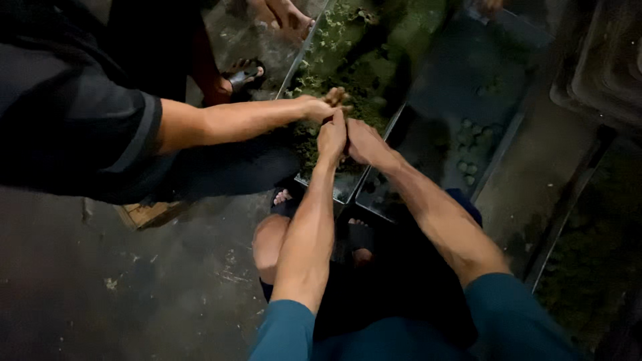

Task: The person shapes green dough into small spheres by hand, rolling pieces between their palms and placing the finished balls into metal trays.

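The green crumbly mass (364, 77) lay heaped in the long metal tray (299, 63), filling most of it and piled deepest at the tray's near end, where all the hands met. It looked loose, soft and light, likely damp enough to clump, so it would handle best scooped or pinched from the top of the heap rather than gripped hard; small bits would probably fall away. In colour it was mossy green, darker toward the near end and paler, with small leafy bits, at the far end. The person's left hand (332, 137) rested at the tray's near end, fingers curled down into the heap as if pinching some of it, though the dim light left it unclear how firmly. The right hand (362, 142) lay just beside it, touching it, flatter and pressed onto the mass; whether it held anything could not be told. A co-worker's hand (324, 107) reached in from the left of the tray, closed around a small clump. A second tray (511, 127) lay against the first one's right side, holding small pale green balls (468, 164).
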